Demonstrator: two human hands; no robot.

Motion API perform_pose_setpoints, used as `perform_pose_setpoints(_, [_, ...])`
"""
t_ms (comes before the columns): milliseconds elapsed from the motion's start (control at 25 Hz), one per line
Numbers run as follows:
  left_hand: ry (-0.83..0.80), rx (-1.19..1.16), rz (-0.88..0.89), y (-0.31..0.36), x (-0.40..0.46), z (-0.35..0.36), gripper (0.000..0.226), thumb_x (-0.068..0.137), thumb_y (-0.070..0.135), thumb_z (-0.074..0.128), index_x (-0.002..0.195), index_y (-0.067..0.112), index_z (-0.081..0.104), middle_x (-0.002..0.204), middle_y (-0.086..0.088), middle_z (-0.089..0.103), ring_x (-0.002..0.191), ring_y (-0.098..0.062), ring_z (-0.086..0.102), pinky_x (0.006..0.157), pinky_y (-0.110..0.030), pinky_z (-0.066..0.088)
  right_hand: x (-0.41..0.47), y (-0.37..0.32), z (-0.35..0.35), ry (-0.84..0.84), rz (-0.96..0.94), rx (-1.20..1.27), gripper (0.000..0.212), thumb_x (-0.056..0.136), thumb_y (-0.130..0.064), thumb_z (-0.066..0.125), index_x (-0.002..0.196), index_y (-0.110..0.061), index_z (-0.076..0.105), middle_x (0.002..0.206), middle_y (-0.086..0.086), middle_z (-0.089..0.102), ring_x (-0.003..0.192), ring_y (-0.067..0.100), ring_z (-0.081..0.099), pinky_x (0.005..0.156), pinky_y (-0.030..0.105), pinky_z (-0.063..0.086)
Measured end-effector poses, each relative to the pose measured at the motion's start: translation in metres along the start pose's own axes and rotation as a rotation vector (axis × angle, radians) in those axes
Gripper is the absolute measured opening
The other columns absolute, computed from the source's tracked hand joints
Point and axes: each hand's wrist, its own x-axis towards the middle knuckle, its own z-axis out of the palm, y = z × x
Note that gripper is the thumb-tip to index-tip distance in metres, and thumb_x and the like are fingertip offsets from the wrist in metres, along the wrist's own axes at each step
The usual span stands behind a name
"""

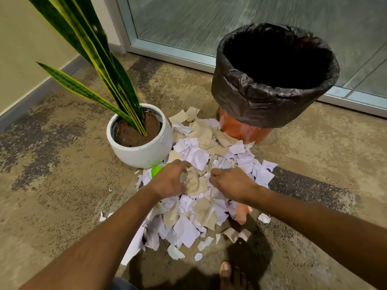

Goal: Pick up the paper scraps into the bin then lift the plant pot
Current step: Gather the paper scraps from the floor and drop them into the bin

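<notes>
Floor, carpeted: one, mottled tan and grey, carrying all items listed.

Plant pot: one, white, round, upright on the floor at left of centre. Filled with brown soil; one plant with long green, yellow-edged leaves is rooted in it. The pot's right side is touched by the paper pile.

Bin: one, orange, lined with one black bag folded over the rim. Stood upright at right of the pot, its base touched by the scraps. The inside is dark; contents cannot be told.

Paper scraps: one loose heap, too many to count, white and brown pieces mixed, spread on the floor between pot and bin and toward the viewer. One orange-pink piece and one bright green item, partly hidden, are noted among them.

Hands: two, both lowered onto the heap's middle. The left hand is curled around crumpled brown scraps. The right hand is curled with fingertips pinched into white scraps.

Foot: one, bare, seen at the bottom edge.

Glass door: one, behind the bin.
</notes>
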Motion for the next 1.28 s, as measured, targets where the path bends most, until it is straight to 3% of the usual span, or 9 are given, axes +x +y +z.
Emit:
perform_pose_setpoints(200, [0.058, -0.046, -0.052, -0.003, -0.001, -0.006, 0.074, 0.067, 0.018, 0.079, 0.133, 0.020, 0.046, 0.121, -0.004, 0.054, 0.111, -0.023, 0.052, 0.091, -0.035, 0.046, 0.016, -0.004, -0.008, -0.116, -0.172, 0.045, 0.012, 0.082, 0.001, 0.053, 0.082, -0.005, 0.063, 0.157, 0.003, 0.032, 0.073, 0.028, 0.062, 0.053, 0.028, 0.034])
perform_pose_setpoints(360, [0.093, -0.069, -0.071, -0.002, -0.001, -0.008, 0.073, 0.068, 0.018, 0.080, 0.133, 0.021, 0.046, 0.123, -0.002, 0.055, 0.112, -0.022, 0.051, 0.090, -0.029, 0.044, 0.015, -0.019, 0.004, -0.148, -0.263, 0.090, 0.013, 0.086, 0.005, 0.052, 0.080, -0.002, 0.060, 0.125, 0.016, 0.061, 0.076, 0.029, 0.059, 0.057, 0.030, 0.035])
perform_pose_setpoints(440, [0.109, -0.076, -0.078, -0.002, -0.001, -0.010, 0.074, 0.068, 0.017, 0.080, 0.134, 0.021, 0.046, 0.124, -0.002, 0.054, 0.112, -0.022, 0.052, 0.089, -0.028, 0.043, 0.018, -0.012, -0.005, -0.090, -0.127, 0.130, 0.013, 0.088, 0.001, 0.052, 0.087, -0.008, 0.061, 0.093, 0.010, 0.065, 0.077, 0.024, 0.056, 0.062, 0.033, 0.041])
perform_pose_setpoints(520, [0.127, -0.088, -0.088, -0.004, 0.000, -0.011, 0.073, 0.068, 0.016, 0.080, 0.133, 0.021, 0.046, 0.123, -0.003, 0.054, 0.110, -0.022, 0.052, 0.086, -0.025, 0.041, 0.020, 0.002, -0.018, -0.118, 0.024, 0.393, 0.017, 0.087, -0.005, 0.060, 0.102, -0.013, 0.062, 0.096, 0.007, 0.065, 0.091, 0.024, 0.058, 0.073, 0.035, 0.045])
perform_pose_setpoints(600, [0.148, -0.096, -0.097, -0.005, 0.001, -0.012, 0.073, 0.069, 0.016, 0.081, 0.133, 0.021, 0.047, 0.121, -0.003, 0.054, 0.109, -0.022, 0.053, 0.082, -0.022, 0.039, 0.015, 0.005, -0.025, -0.258, 0.033, 0.588, 0.062, 0.078, -0.022, 0.078, 0.133, -0.024, 0.048, 0.127, 0.006, 0.058, 0.109, 0.025, 0.057, 0.083, 0.032, 0.043])
perform_pose_setpoints(680, [0.150, -0.091, -0.096, -0.005, 0.002, -0.012, 0.072, 0.069, 0.017, 0.081, 0.132, 0.020, 0.047, 0.122, -0.003, 0.055, 0.109, -0.022, 0.053, 0.082, -0.022, 0.037, 0.009, -0.012, -0.012, -0.428, -0.035, 0.386, 0.116, 0.062, -0.042, 0.087, 0.150, -0.043, 0.010, 0.160, 0.007, 0.014, 0.116, 0.029, 0.055, 0.088, 0.034, 0.043])
perform_pose_setpoints(760, [0.139, -0.073, -0.075, -0.002, 0.002, -0.010, 0.072, 0.069, 0.018, 0.080, 0.133, 0.020, 0.046, 0.123, -0.004, 0.055, 0.110, -0.022, 0.052, 0.083, -0.023, 0.038, 0.001, -0.042, 0.010, -0.465, -0.101, 0.076, 0.131, 0.058, -0.049, 0.088, 0.147, -0.051, -0.009, 0.160, 0.010, -0.022, 0.117, 0.039, 0.053, 0.081, 0.039, 0.047])
perform_pose_setpoints(1000, [0.133, -0.047, -0.049, 0.003, 0.006, -0.007, 0.075, 0.069, 0.018, 0.080, 0.135, 0.018, 0.045, 0.129, -0.007, 0.053, 0.113, -0.025, 0.051, 0.090, -0.032, 0.044, -0.006, -0.037, 0.023, -0.227, -0.141, 0.017, 0.060, 0.081, -0.001, 0.061, 0.134, -0.023, 0.044, 0.148, 0.019, 0.030, 0.086, 0.031, 0.061, 0.056, 0.033, 0.047])
perform_pose_setpoints(1280, [0.347, -0.081, 0.000, 0.026, 0.023, -0.028, 0.074, 0.067, 0.016, 0.080, 0.134, 0.017, 0.047, 0.125, -0.009, 0.054, 0.111, -0.027, 0.054, 0.086, -0.030, 0.041, 0.010, 0.014, -0.040, 0.044, 0.102, 0.298, 0.024, 0.089, -0.018, 0.066, 0.113, -0.019, 0.071, 0.114, 0.006, 0.067, 0.097, 0.024, 0.065, 0.078, 0.031, 0.050])
